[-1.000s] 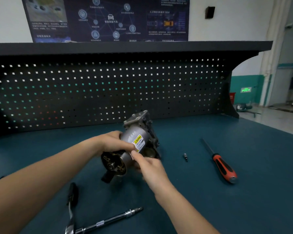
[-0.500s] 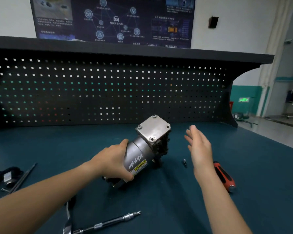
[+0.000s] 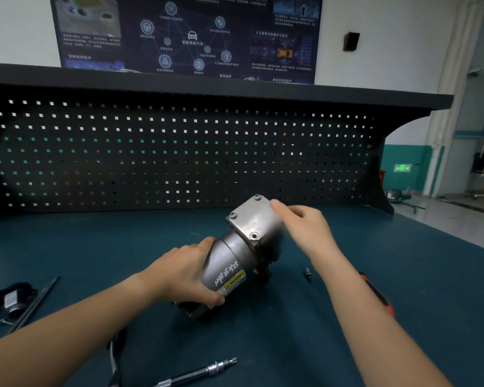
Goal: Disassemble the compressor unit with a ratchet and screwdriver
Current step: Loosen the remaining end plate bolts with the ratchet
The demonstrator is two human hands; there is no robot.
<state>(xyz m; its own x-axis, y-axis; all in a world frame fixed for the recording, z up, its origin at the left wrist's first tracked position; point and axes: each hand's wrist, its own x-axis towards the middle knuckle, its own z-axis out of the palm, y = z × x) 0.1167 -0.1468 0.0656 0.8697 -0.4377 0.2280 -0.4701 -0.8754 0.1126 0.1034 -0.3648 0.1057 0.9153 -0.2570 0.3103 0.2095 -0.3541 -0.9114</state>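
fingers [image 3: 206,298] of the left hand [image 3: 185,272] curl round the grey barrel of the compressor unit [image 3: 235,261], which sits tilted at the middle of the teal worktop [image 3: 417,289], its square bolted end plate up and away. the right hand [image 3: 305,227] lays its forefinger on that plate's far edge, and blur hides whether it grips. the orange screwdriver [image 3: 379,297] lies behind the right forearm, and the ratchet [image 3: 114,358] lies near the left forearm.

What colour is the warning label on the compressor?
The warning label is yellow with black lettering, clearest in the head view.
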